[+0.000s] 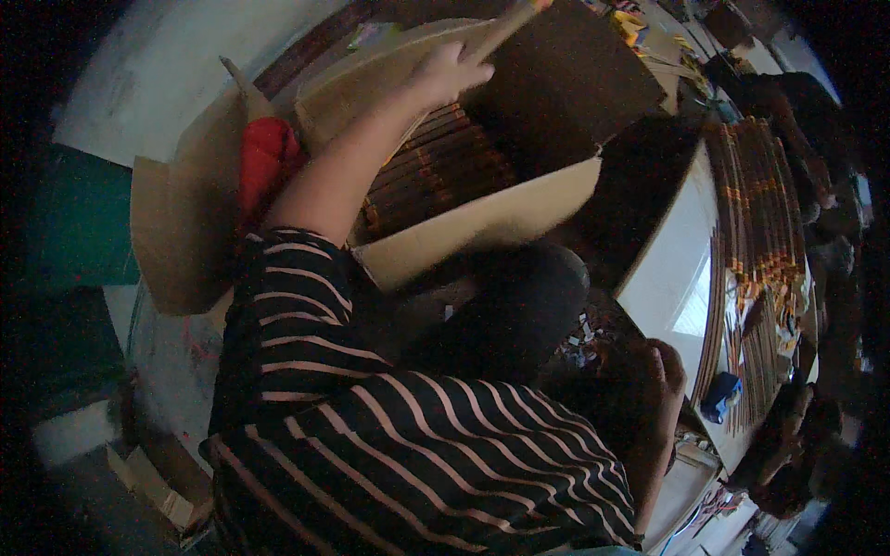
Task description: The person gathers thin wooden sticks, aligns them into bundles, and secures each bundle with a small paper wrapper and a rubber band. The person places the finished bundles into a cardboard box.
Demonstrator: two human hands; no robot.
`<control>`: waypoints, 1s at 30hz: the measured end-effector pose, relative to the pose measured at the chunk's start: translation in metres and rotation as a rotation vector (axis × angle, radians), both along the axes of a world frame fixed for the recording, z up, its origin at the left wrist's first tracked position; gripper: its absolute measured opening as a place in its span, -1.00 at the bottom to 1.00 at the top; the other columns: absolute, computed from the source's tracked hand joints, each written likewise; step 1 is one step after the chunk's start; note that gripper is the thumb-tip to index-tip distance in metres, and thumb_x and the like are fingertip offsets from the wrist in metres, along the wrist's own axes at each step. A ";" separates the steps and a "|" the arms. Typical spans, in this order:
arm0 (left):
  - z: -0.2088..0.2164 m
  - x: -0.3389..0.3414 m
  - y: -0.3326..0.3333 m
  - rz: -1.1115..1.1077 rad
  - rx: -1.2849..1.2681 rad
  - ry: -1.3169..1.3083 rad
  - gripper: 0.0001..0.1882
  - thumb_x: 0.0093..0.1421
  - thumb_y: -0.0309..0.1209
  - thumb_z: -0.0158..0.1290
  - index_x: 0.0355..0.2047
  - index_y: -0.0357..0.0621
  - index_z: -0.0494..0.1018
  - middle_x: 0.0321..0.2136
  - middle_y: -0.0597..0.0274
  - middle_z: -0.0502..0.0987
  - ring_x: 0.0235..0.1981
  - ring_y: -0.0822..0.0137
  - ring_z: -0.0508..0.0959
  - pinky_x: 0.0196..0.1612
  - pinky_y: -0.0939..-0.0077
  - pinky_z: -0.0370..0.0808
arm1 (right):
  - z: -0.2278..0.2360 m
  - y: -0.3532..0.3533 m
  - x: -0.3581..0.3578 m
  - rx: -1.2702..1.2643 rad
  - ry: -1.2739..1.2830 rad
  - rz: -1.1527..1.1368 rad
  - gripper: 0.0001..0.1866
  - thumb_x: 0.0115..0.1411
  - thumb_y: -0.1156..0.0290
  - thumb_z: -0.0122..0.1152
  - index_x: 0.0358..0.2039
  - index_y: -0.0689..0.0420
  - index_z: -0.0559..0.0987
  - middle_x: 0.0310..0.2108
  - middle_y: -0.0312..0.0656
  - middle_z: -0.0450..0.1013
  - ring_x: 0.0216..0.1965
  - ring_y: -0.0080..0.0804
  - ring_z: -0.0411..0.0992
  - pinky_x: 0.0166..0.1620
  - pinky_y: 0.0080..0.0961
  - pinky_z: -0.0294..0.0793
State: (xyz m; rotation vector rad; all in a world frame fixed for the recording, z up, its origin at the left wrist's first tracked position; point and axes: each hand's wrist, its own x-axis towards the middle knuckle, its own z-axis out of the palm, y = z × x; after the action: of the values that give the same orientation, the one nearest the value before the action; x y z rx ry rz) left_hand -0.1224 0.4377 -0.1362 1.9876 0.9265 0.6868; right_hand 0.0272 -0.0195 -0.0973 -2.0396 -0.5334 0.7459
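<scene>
My left hand (451, 74) is closed round a long, narrow tan strip (505, 35) with an orange end, above the far side of an open cardboard box (491, 215). Inside the box, rows of slim brown packs (436, 167) with orange marks lie side by side. My right hand (666, 369) is low at the right, beside the near edge of a white-topped table (663, 278). Its fingers are curled, and whatever they may hold is hidden in shadow.
Many long brown strips with orange-yellow bands (756, 195) lie on the table, with a blue object (721, 397) near them. A red bundle (266, 162) sits by a cardboard flap (185, 222) left of the box. Small scraps (582, 341) litter the floor.
</scene>
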 end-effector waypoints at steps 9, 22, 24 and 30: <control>-0.209 -0.033 0.024 -0.092 -0.127 0.583 -0.34 0.03 -0.17 0.04 0.03 -0.35 0.13 -0.32 0.04 0.44 -0.41 0.14 0.46 -0.41 0.30 0.41 | -0.013 0.015 0.005 -0.190 -0.022 0.022 -0.72 0.14 0.30 0.04 -0.28 0.28 0.46 -0.40 -0.19 0.43 -0.37 -0.48 0.36 -0.26 -0.56 0.34; -0.283 -0.047 0.102 0.030 -0.107 0.772 -0.59 0.21 -0.32 -0.33 0.06 -0.11 0.21 0.08 -0.01 0.21 0.10 0.02 0.22 0.13 0.20 0.15 | -0.027 0.014 0.011 -0.220 0.199 -0.117 -0.72 0.14 0.33 0.06 -0.23 0.27 0.45 -0.38 -0.23 0.43 -0.35 -0.51 0.36 -0.25 -0.60 0.34; -0.282 -0.042 0.101 -0.007 -0.143 0.830 -0.58 0.23 -0.29 -0.38 0.08 -0.10 0.19 0.11 0.00 0.16 0.13 0.05 0.18 0.15 0.23 0.11 | -0.029 0.012 0.011 -0.243 0.212 -0.154 -0.72 0.14 0.33 0.06 -0.22 0.27 0.44 -0.37 -0.22 0.43 -0.34 -0.49 0.35 -0.23 -0.59 0.33; -0.313 -0.068 0.107 -0.099 -0.237 0.833 -0.56 0.19 -0.40 -0.33 0.10 -0.13 0.17 0.11 -0.06 0.15 0.12 0.02 0.18 0.15 0.26 0.11 | -0.021 0.017 0.005 -0.359 0.090 -0.091 -0.74 0.14 0.36 0.03 -0.25 0.28 0.45 -0.41 -0.22 0.43 -0.36 -0.49 0.34 -0.22 -0.55 0.33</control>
State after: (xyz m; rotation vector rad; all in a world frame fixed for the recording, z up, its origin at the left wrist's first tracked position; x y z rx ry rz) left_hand -0.1903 0.5450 -0.4489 2.0857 1.2897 -0.3483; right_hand 0.0326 -0.0026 -0.1184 -2.3273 -0.2659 0.9257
